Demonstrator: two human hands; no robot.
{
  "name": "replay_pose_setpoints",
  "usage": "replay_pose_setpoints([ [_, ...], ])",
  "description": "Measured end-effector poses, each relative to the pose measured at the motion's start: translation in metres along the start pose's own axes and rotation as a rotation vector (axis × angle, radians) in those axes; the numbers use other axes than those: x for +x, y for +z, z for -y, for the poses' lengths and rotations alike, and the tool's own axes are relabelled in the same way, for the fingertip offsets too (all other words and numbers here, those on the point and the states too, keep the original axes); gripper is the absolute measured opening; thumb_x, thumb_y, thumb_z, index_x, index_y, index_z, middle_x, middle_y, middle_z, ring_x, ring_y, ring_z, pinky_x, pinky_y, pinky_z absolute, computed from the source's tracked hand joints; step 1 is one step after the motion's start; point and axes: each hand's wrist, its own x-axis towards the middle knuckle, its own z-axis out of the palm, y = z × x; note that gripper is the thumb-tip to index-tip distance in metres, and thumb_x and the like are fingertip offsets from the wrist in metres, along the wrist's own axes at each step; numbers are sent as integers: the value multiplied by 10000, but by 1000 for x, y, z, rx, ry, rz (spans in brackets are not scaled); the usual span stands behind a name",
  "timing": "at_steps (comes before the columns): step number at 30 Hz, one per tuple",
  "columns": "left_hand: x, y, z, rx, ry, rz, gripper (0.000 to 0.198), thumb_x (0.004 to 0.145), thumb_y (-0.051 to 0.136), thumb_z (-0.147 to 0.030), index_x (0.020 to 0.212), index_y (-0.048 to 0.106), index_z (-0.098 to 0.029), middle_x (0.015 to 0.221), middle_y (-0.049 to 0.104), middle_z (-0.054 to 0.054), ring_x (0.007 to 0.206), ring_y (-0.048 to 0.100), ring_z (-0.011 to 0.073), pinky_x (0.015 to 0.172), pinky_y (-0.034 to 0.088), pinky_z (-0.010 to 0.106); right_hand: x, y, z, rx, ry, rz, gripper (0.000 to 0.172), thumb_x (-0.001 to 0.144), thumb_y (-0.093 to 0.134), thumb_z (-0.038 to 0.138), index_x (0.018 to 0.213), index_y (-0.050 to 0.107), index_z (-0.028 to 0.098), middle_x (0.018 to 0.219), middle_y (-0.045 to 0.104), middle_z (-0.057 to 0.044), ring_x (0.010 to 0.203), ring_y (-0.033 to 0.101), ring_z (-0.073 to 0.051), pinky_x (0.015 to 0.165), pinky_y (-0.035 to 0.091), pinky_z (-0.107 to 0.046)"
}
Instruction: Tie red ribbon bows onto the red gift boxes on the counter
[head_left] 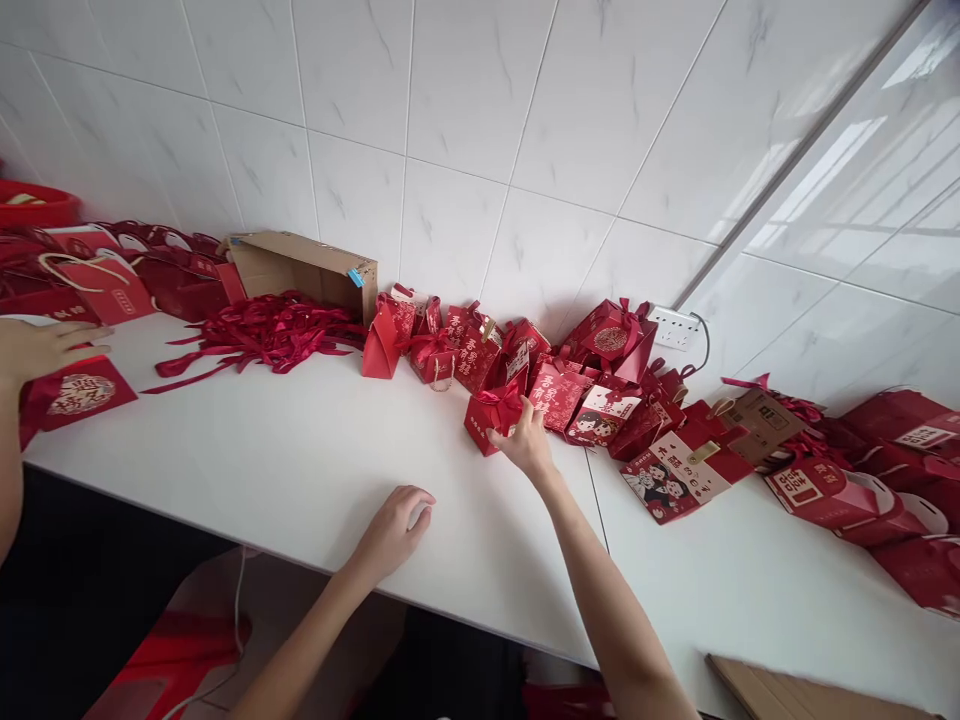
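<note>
My right hand (527, 440) grips a small red gift box (480, 425) with a ribbon bow on top, thumb at its front and fingers at its side. The box is at the front of a row of red gift boxes (559, 395) along the wall. My left hand (394, 530) rests near the front edge of the white table (300, 450). Its fingers are loosely curled, with a gap to the thumb and nothing visible in it. A red box with a cartoon couple (671, 475) lies farther right.
A pile of dark red ribbons (281, 330) spills before an open cardboard box (300, 262). At the left, another person's hand (45, 350) is over a red box (86, 390). More red boxes (832, 490) stand right, near a power strip (675, 327). Flat cardboard (802, 690) lies at front right.
</note>
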Motion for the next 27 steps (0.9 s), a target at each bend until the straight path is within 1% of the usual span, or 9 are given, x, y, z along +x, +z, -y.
replay_pose_setpoints([
  [2, 0, -1, 1, -13, -18, -7, 236, 858, 418, -334, 913, 620, -224, 975, 686, 50, 923, 649, 198, 776, 542, 316, -34, -13, -1, 30, -28, -104, 826, 714, 633, 436, 1364, 249, 99, 1117, 492, -182, 1042, 551, -335, 831, 478, -455],
  [4, 1, -2, 1, -30, -34, -13, 252, 859, 412, -361, 919, 616, -224, 971, 692, 46, 921, 656, 196, 784, 539, 310, -79, -23, -3, 60, -84, -322, 803, 728, 601, 521, 1345, 289, 113, 1066, 488, -159, 951, 562, -319, 799, 486, -464],
  [6, 4, -1, 1, -47, -41, -8, 260, 851, 415, -382, 903, 615, -225, 954, 698, 41, 918, 659, 197, 799, 531, 311, -125, -24, -4, -68, -12, -448, 797, 736, 578, 571, 1327, 322, 101, 1068, 478, -179, 921, 560, -336, 759, 485, -485],
  [9, 10, 5, -4, -68, -50, 2, 257, 825, 432, -400, 866, 611, -220, 915, 702, 43, 889, 657, 205, 804, 519, 318, -180, -15, -3, -255, 144, -316, 795, 711, 638, 564, 1295, 369, 97, 1007, 513, -175, 845, 583, -343, 697, 481, -481],
  [12, 13, 16, -22, -86, -73, -14, 274, 836, 409, -425, 867, 583, -216, 915, 688, 54, 876, 644, 205, 790, 508, 315, -204, -18, -6, -209, 156, -137, 857, 704, 631, 623, 1329, 335, 117, 1038, 541, -185, 886, 601, -349, 721, 474, -473],
  [16, 15, 25, -64, -152, -108, 16, 308, 864, 379, -488, 833, 528, -221, 778, 619, 11, 703, 598, 161, 645, 485, 256, -188, -52, -27, 62, 141, -188, 722, 805, 404, 698, 1267, 405, 144, 1137, 547, -195, 950, 591, -306, 778, 463, -438],
  [19, 22, 27, -94, -96, -142, 93, 362, 850, 375, -552, 720, 457, -224, 609, 502, -34, 547, 517, 145, 523, 415, 241, -151, -70, -45, 204, 248, -126, 539, 880, 266, 647, 781, 547, 197, 742, 605, -83, 681, 571, -221, 623, 428, -328],
  [22, 33, 30, -112, 5, -178, 145, 412, 823, 402, -588, 637, 404, -220, 568, 483, -41, 516, 503, 145, 514, 385, 245, -116, -69, -50, 277, 246, -8, 559, 890, 285, 613, 487, 341, 230, 483, 449, -18, 470, 413, -156, 501, 292, -287],
  [27, 39, 36, -115, 5, -195, 183, 348, 826, 446, -520, 652, 437, -218, 661, 584, -24, 595, 568, 155, 559, 415, 246, -101, -59, -46, 438, 241, 91, 562, 816, 495, 506, 416, 213, 230, 406, 231, 41, 422, 205, -108, 479, 185, -287],
])
